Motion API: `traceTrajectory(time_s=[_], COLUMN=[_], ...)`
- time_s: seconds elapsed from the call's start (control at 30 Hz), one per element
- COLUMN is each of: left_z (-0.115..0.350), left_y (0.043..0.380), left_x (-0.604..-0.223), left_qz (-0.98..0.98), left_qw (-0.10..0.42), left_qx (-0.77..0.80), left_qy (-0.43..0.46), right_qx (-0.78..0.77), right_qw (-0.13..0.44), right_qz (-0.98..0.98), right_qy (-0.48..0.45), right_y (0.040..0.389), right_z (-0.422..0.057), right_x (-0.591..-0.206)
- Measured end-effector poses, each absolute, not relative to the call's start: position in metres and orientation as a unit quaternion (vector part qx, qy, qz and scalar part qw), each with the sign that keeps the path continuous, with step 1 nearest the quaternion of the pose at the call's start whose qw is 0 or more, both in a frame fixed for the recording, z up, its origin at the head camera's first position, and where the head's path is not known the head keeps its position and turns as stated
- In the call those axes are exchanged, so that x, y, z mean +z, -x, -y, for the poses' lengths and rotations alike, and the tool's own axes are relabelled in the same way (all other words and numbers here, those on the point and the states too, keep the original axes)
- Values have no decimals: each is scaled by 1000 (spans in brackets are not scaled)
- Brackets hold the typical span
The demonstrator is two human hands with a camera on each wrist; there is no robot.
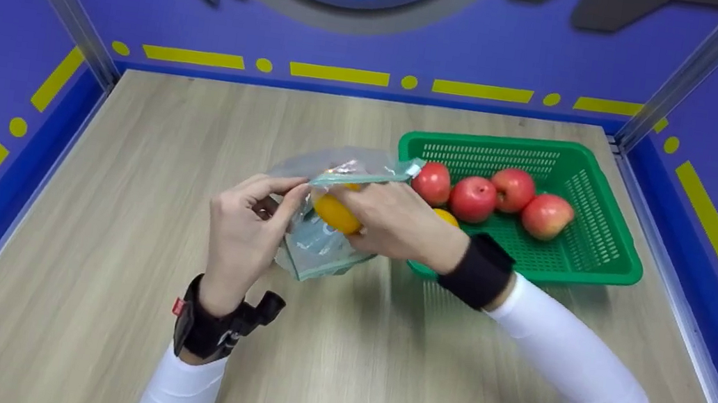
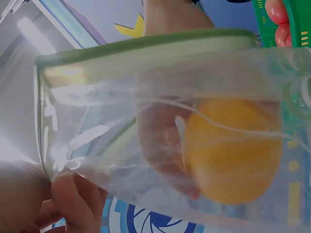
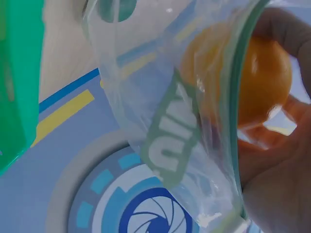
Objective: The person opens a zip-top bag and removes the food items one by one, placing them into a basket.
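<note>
A clear zip bag (image 1: 323, 256) with a green-edged mouth hangs over the wooden table. My left hand (image 1: 246, 231) pinches the left corner of that mouth between thumb and fingers. With its fingers curled round an orange (image 1: 336, 214), my right hand (image 1: 409, 222) reaches into the bag's mouth. Through the clear plastic in the left wrist view, the orange (image 2: 233, 150) shows inside the bag near the fingertips. The right wrist view shows the orange (image 3: 265, 80) partly behind the bag's green rim, with green-and-white print on the plastic.
A green plastic basket (image 1: 627, 267) stands at the right of the table, just past my right hand. Several red apples (image 1: 473, 199) lie in it, along with another yellow-orange fruit (image 1: 447, 217) partly hidden by my right hand. Blue panels (image 1: 353, 46) enclose the table's back and sides.
</note>
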State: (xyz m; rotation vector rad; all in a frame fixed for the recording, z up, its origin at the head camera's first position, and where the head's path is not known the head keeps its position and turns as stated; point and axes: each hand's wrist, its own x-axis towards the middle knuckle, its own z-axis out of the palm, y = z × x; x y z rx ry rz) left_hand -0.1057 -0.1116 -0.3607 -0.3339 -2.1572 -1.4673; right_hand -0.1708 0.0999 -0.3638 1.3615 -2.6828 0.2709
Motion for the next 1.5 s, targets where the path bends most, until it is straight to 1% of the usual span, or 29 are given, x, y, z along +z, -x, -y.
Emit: traceTrajectory(time_s=[0.1,0.3,0.43,0.53,0.67,0.77,0.87,1.07,1.27,1.37,1.5], left_z=[111,111,112,113,114,114,113,113,112,112,113], left_y=[105,105,105,106,106,106,106,106,106,107,106], left_x=[-361,-362,-363,-363,-362,-361,-361,-361,-361,-361,-361], left_qz=[797,803,802,802,800,800,798,797,796,797,796], left_qw=[246,248,254,255,258,260,260,261,261,262,263], left_qx=[-537,-529,-527,-527,-529,-528,-531,-530,-531,-529,-530], left_qy=[125,118,119,120,117,117,120,122,127,130,128], right_qx=[100,149,154,144,139,140,129,87,52,47,53], right_qw=[48,43,50,60,58,44,15,-53,-82,-95,-99], right_qz=[879,855,868,891,912,920,933,954,966,966,965], right_qy=[-464,-494,-470,-426,-382,-363,-337,-281,-240,-234,-237], right_y=[156,133,127,130,144,157,168,184,192,193,194], right_z=[-116,-158,-188,-209,-237,-256,-269,-279,-274,-271,-271], right_x=[-364,-357,-350,-348,-352,-361,-372,-392,-409,-414,-424])
